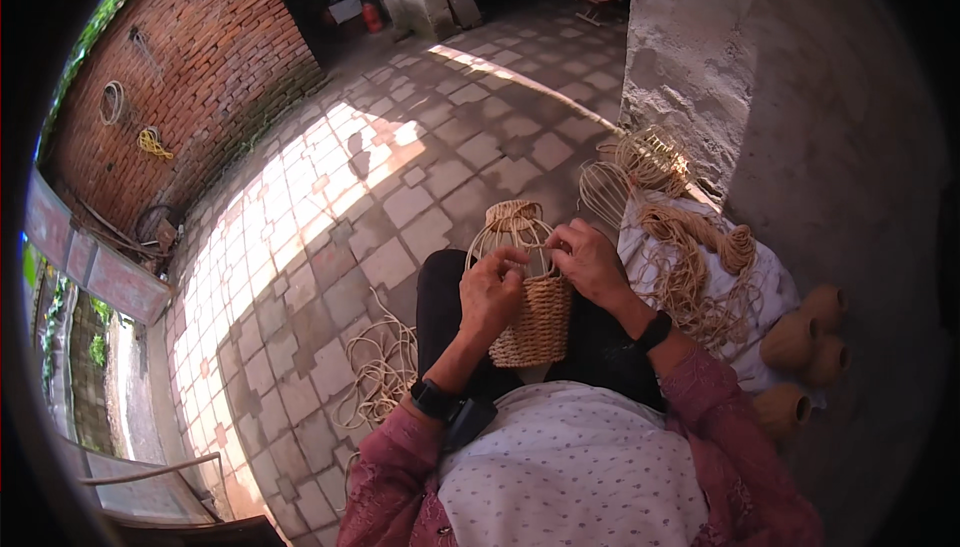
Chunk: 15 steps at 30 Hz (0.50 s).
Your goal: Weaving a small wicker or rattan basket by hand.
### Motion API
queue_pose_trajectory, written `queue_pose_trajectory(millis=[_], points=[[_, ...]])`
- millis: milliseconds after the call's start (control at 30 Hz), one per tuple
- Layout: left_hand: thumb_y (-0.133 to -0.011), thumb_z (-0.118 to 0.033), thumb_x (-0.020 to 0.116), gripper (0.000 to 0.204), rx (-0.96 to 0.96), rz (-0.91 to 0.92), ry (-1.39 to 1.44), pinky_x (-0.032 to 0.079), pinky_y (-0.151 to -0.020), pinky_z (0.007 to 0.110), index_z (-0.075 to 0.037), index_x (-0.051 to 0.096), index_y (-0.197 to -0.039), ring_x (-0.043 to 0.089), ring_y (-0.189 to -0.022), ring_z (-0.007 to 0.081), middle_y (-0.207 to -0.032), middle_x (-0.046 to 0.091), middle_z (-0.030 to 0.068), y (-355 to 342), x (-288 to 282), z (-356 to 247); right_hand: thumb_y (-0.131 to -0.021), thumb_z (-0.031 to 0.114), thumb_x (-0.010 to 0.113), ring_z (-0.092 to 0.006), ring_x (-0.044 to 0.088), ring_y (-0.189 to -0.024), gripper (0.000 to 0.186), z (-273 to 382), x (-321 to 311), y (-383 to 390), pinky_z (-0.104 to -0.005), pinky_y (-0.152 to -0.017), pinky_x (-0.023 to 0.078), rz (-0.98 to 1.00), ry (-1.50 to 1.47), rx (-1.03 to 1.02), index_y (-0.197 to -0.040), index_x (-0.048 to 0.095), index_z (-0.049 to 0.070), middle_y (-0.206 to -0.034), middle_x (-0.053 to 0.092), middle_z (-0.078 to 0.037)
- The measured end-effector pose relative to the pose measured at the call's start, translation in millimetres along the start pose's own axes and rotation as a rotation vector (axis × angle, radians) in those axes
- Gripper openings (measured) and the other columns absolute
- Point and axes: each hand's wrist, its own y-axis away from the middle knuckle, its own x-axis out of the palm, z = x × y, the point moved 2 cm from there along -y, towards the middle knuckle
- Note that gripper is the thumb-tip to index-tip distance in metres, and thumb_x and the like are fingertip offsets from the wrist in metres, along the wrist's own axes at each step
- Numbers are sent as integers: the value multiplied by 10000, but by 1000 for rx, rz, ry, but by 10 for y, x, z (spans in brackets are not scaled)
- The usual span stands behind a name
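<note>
A partly woven straw basket (530, 332) stands between my legs, its upper part an open cage of pale ribs topped by a small woven ring (512, 213). My left hand (491, 292) is at the front left of the ribs, fingers curled together; what they hold is too small to make out. My right hand (588, 265) is at the right side of the ribs, a little higher, its fingers closed in a pinch on something I cannot make out. Loose cord (372, 372) lies on the paving by my left leg.
At right, a white cloth (750, 342) bears bundles of cord (680, 277) and several clay pots (785, 342), near wire-like frames (605, 192) and a concrete wall (680, 57). A brick wall (170, 97) runs along the left of the paved yard (420, 157); a red cylinder (371, 17) stands behind.
</note>
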Motion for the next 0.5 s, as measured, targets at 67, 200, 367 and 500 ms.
queue_pose_trajectory(millis=[67, 200, 367, 500], points=[[-767, -47, 580, 188, -52, 6, 83, 485, -606, 265, -46, 648, -941, 611, -652, 112, -719, 666, 61, -17, -45, 34, -720, 72, 597, -362, 624, -753, 126, 90, 61, 8, -445, -675, 485, 1, 309, -145, -840, 575, 41, -778, 627, -164], [-812, -12, 591, 114, -163, 52, 387, 459, -612, 221, -36, 585, -924, 576, -673, 76, -764, 636, 16, -35, -92, 343, -730, 58, 596, -351, 623, -706, 168, 109, 176, 11, -452, -657, 489, -61, 142, -113, -895, 568, 47, -733, 615, -134], [-836, -12, 581, 79, -174, 88, 382, 433, -674, 198, -52, 579, -905, 559, -731, 65, -787, 614, -5, 1, -122, 464, -731, 12, 571, -373, 623, -704, 176, -84, 216, 228, -463, -648, 491, -165, -270, 199, -898, 524, 41, -718, 611, -131], [-843, -14, 573, 87, -165, 72, 308, 426, -676, 195, -60, 576, -917, 552, -735, 63, -786, 606, -10, 33, -100, 473, -759, 14, 589, -309, 625, -686, 176, -203, 106, 315, -375, -628, 488, -181, 129, 176, -913, 509, 38, -752, 597, -129]])
